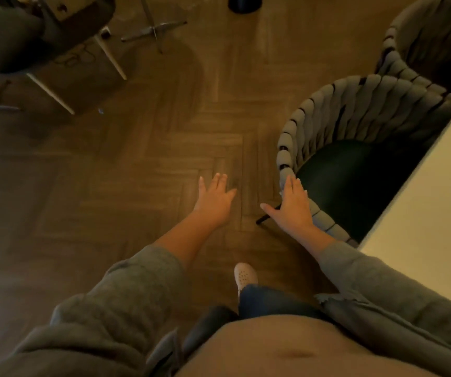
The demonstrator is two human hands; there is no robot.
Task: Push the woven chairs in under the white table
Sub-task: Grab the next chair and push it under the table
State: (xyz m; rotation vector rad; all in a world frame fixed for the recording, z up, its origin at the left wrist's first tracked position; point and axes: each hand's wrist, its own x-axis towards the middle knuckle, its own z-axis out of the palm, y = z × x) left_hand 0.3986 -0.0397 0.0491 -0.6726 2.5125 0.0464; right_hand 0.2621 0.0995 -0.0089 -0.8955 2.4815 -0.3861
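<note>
A grey woven chair [335, 104] with a dark seat stands at the right, its seat partly under the white table [431, 213]. A second woven chair [409, 36] stands behind it at the top right. My right hand [291, 206] lies flat with straight fingers against the near rim of the first chair's woven back. My left hand [215, 198] hovers open over the wooden floor, left of that chair, touching nothing.
Herringbone wooden floor [137, 164] spreads across the middle. A dark padded chair with pale legs [28, 42] stands at the top left beside a metal star base [153, 31]. A dark round object [244, 4] sits at the top. My foot [244, 274] is below my hands.
</note>
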